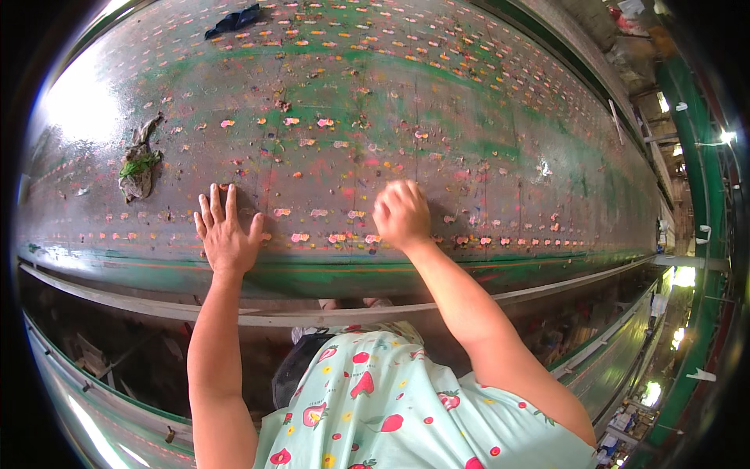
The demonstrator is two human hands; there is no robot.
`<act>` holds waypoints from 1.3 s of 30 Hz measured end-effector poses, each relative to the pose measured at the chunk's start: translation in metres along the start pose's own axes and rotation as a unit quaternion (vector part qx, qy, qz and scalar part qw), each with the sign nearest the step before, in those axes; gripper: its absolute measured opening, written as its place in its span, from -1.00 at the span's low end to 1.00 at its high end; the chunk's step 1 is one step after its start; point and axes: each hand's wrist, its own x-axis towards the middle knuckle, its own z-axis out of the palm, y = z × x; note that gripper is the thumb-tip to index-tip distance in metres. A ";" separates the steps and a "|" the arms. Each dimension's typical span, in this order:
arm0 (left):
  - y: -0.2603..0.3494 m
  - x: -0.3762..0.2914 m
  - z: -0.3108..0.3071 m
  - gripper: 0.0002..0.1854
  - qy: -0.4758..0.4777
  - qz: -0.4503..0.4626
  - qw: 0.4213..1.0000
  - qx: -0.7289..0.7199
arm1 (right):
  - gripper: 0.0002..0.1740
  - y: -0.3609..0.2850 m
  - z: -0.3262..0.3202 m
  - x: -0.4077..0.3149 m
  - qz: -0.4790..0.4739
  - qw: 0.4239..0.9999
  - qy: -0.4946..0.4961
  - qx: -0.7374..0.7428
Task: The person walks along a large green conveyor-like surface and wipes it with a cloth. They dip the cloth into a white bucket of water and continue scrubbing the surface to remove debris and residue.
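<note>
A long printing table (351,275) with a dark, paint-stained top stretches before me. Spread nearly flat on it, my left hand (228,240) has its fingers apart and holds nothing. A small reddish-brown bit shows at its fingertips. My right hand (403,214) is curled over the table and blurred; whether anything is inside its fingers is hidden. Just left of that hand lies a small pink-and-white printed mark (355,214), one of several in rows across the top. Tiny coloured specks and crumbs are scattered around both hands.
A crumpled grey-and-green rag (138,170) lies left of my left hand. Farther across is a dark blue cloth (232,21). A pale rail (281,318) runs along the near edge. Another long table (117,422) stands behind me, and green beams (697,176) are at right.
</note>
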 end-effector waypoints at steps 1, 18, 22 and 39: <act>0.000 0.000 -0.001 -0.02 0.014 0.008 1.000 -0.010 | -0.93 0.003 -0.014 -0.009 -0.056 0.998 0.011 0.011; -0.001 -0.001 -0.003 -0.02 0.025 0.013 0.999 -0.027 | -0.92 -0.029 -0.003 0.034 -0.104 0.994 -0.005 0.034; 0.000 -0.002 -0.003 -0.04 0.003 -0.001 1.000 -0.020 | -0.92 0.003 0.004 0.074 0.087 0.991 0.002 -0.106; -0.003 -0.002 0.002 -0.04 0.025 0.006 0.999 -0.023 | -0.95 -0.012 0.024 0.079 0.088 0.991 0.071 -0.075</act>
